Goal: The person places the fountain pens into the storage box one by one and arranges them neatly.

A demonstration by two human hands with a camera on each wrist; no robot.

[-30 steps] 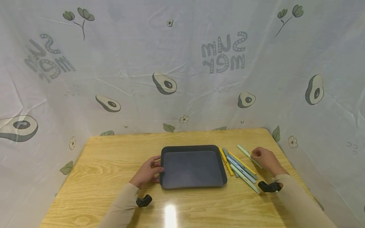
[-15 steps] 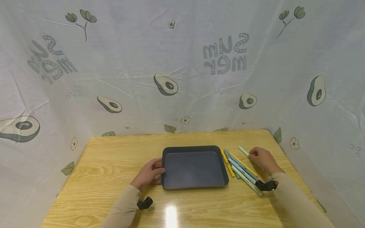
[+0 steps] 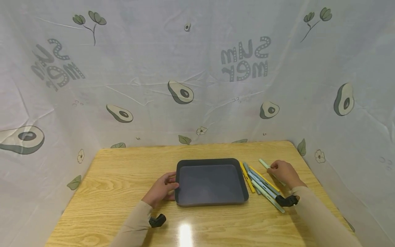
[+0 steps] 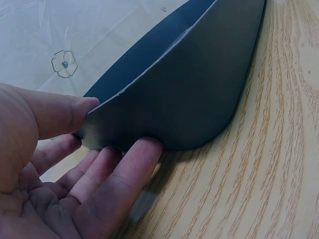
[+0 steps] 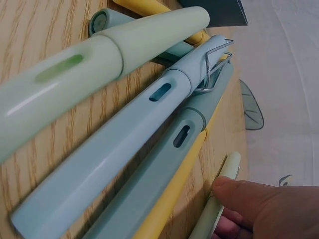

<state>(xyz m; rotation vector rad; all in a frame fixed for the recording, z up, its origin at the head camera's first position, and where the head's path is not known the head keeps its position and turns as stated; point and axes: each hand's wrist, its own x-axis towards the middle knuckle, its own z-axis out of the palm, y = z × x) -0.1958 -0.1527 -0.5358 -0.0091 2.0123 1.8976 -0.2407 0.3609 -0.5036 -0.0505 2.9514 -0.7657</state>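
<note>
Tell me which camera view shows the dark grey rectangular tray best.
Head view, since it takes in nearly the whole dark grey rectangular tray, rim and floor. Left wrist: one outer wall and some interior. Right wrist: only a dark piece at top.

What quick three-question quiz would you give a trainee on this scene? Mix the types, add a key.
1. Multiple choice: what does the left hand grip?
A) a yellow capped pen
B) the dark gray tray
C) the table edge
2. True or false: the right hand pinches a pale green capped pen.
3. Fill in: from the person's viewpoint, the light blue capped pen lies to the ____ of the tray.

Key: 1. B; 2. True; 3. right
</note>
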